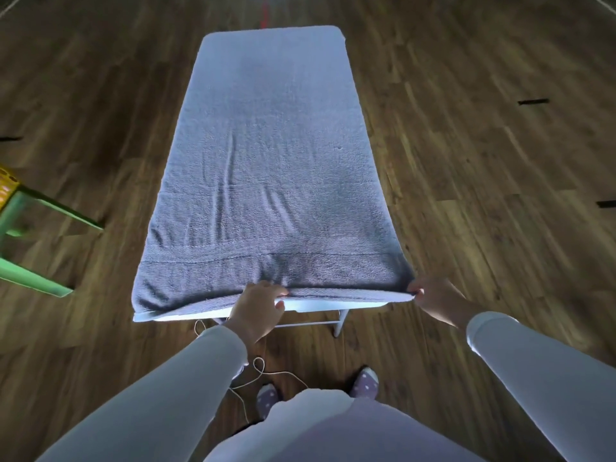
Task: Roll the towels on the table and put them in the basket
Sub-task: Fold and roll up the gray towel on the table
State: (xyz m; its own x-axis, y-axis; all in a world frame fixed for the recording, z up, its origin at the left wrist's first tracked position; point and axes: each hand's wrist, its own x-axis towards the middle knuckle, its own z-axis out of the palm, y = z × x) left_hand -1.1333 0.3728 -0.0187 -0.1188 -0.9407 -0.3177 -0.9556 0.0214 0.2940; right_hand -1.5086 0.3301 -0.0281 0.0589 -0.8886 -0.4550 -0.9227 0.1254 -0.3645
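Observation:
A large grey-blue towel (270, 155) lies spread flat over the whole narrow white table (320, 305), reaching from the far end to the near edge. My left hand (258, 310) grips the towel's near hem around the middle, fingers on top and thumb under the edge. My right hand (433, 296) pinches the towel's near right corner at the table's edge. A yellow basket (7, 186) shows only as a sliver at the left frame edge.
A green stool (40, 208) carries the basket at the left. Dark wooden floor surrounds the table, with black tape marks on it. A thin white cord (256, 371) loops on the floor by my feet.

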